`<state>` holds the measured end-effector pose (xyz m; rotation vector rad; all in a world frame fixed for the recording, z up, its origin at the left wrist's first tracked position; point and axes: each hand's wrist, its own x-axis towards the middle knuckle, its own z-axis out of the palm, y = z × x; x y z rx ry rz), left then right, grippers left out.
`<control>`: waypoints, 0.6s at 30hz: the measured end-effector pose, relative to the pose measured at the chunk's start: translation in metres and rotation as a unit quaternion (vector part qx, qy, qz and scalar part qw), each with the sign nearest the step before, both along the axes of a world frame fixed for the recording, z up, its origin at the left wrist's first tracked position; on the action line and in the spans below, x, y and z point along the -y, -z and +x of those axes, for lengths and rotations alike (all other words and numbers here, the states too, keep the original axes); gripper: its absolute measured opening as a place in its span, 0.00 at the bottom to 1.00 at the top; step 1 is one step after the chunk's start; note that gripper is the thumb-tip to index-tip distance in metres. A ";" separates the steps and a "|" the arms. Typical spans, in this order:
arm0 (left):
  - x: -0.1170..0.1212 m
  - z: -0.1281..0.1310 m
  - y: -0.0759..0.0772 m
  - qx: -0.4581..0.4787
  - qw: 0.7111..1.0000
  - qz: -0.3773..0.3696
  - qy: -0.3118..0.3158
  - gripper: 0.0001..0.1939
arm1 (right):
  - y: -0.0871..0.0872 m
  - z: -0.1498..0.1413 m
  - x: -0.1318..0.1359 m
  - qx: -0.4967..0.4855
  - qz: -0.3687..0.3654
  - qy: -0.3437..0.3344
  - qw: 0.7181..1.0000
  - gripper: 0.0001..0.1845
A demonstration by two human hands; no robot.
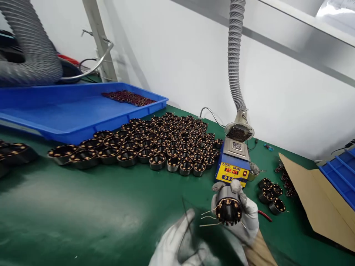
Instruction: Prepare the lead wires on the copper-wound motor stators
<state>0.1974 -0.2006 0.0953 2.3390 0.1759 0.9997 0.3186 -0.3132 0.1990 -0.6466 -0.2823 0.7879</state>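
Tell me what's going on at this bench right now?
A person's gloved right hand holds a wound stator with wire leads sticking out, in front of a yellow-fronted unit. The gloved left hand is nearby, blurred; whether it grips anything is unclear. Many stators stand grouped on the green table.

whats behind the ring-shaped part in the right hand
Beyond the ring-shaped part held in the right hand, a blue and yellow unit with a lit red display stands on the green table. Whatever lies directly behind the part and the hand is covered.
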 end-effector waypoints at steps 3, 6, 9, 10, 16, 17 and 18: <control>0.016 0.020 -0.015 -0.023 0.978 -0.197 0.066 0.41 | 0.020 -0.017 -0.009 -0.036 -0.094 -0.015 0.995 0.15; 0.027 0.036 -0.026 0.030 0.945 -0.299 0.129 0.30 | 0.038 -0.024 -0.008 0.051 -0.190 -0.010 0.980 0.23; 0.034 0.036 -0.029 0.039 0.891 -0.420 0.166 0.22 | 0.048 -0.014 0.013 0.222 -0.333 0.004 0.916 0.28; 0.036 0.033 -0.029 0.026 0.878 -0.446 0.169 0.22 | 0.051 -0.007 0.024 0.287 -0.397 0.027 0.871 0.29; 0.036 0.014 -0.036 -0.041 0.791 -0.581 0.187 0.27 | 0.084 0.036 0.090 0.575 -0.723 0.232 0.303 0.31; 0.037 0.012 -0.037 -0.053 0.778 -0.598 0.185 0.28 | 0.091 0.038 0.095 0.579 -0.743 0.214 0.258 0.29; 0.038 0.011 -0.038 -0.065 0.763 -0.616 0.185 0.29 | 0.098 0.038 0.099 0.578 -0.755 0.195 0.241 0.26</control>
